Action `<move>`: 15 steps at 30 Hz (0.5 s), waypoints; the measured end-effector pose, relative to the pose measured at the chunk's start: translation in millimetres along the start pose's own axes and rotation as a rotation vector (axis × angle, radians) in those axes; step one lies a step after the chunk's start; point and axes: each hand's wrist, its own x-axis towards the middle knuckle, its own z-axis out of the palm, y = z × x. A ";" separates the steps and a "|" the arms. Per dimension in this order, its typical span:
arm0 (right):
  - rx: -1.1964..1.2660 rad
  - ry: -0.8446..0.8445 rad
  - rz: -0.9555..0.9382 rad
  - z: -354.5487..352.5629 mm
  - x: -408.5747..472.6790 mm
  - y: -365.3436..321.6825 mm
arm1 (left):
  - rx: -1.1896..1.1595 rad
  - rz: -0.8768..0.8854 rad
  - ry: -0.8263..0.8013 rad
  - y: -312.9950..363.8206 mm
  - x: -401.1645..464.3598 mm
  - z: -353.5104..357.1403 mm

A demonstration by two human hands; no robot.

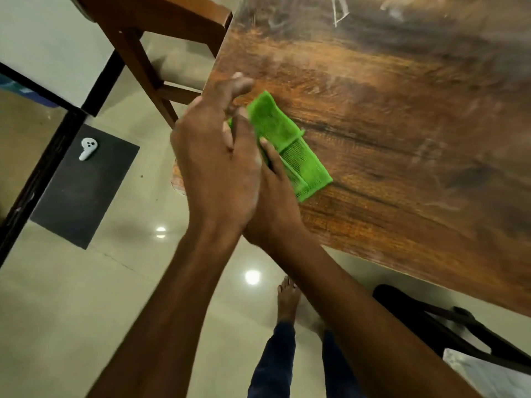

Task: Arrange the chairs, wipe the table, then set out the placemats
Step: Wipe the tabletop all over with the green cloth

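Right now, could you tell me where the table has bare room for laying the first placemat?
The wooden table shows bare wood to the right of the green cloth, out to the picture's right side, and beyond it towards the far edge. The near left corner is crowded: the left hand and right hand overlap there at the cloth, beside the wooden chair.

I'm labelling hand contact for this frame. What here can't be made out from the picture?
- Right hand, head view: its grip on the green cloth is mostly covered by the left hand.
- Left hand: fingertips blurred; contact with the cloth unclear.
- Table: cut off by the top and right edges.
- Wooden chair: only part of its frame shows at the top edge.
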 end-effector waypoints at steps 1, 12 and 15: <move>-0.166 0.087 0.031 7.3 -9.6 6.8 | -0.004 -0.002 0.012 -5.7 3.4 -5.8; -0.552 0.382 0.453 -66.3 -221.9 143.8 | 0.117 -0.026 -0.143 -51.8 -19.0 -8.9; -0.531 0.452 0.673 -92.8 -261.9 195.0 | 0.115 -0.014 -0.239 -43.2 -30.4 14.7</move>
